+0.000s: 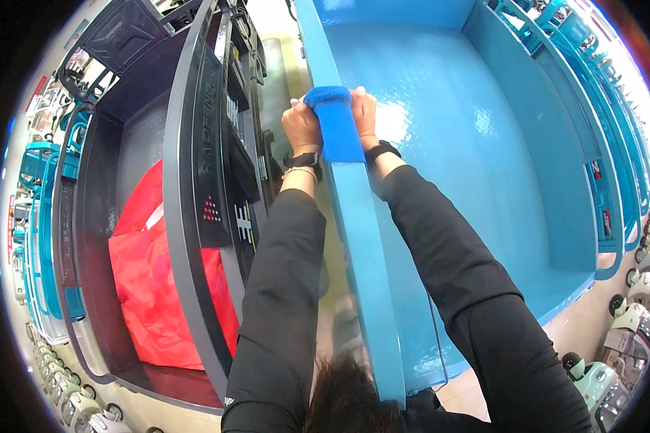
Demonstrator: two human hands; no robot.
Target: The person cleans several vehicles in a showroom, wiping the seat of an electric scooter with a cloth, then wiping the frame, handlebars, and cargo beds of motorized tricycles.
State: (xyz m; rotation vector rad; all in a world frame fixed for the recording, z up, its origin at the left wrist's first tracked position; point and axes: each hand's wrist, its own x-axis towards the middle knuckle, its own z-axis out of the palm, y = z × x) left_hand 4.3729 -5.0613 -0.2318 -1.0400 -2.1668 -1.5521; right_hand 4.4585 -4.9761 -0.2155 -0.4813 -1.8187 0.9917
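A bright blue cloth [339,130] lies folded over the top rail [361,238] of a light-blue cargo bed. My left hand [301,127] is closed at the cloth's left edge, on the outer side of the rail. On the inner side, my right hand [365,114] grips the cloth's right edge with bent fingers. Between the two hands the cloth spans the rail's width, and its near end lies flat on the metal. Both arms are stretched forward in black sleeves, with a dark band on each wrist. My fingertips are partly hidden by the cloth.
The light-blue bed's glossy floor [448,144] spreads to the right. A narrow gap on the left separates it from a black cargo bed [173,144] holding a red bag [152,289]. Rows of parked scooters [614,361] stand at the lower right, others at the far left.
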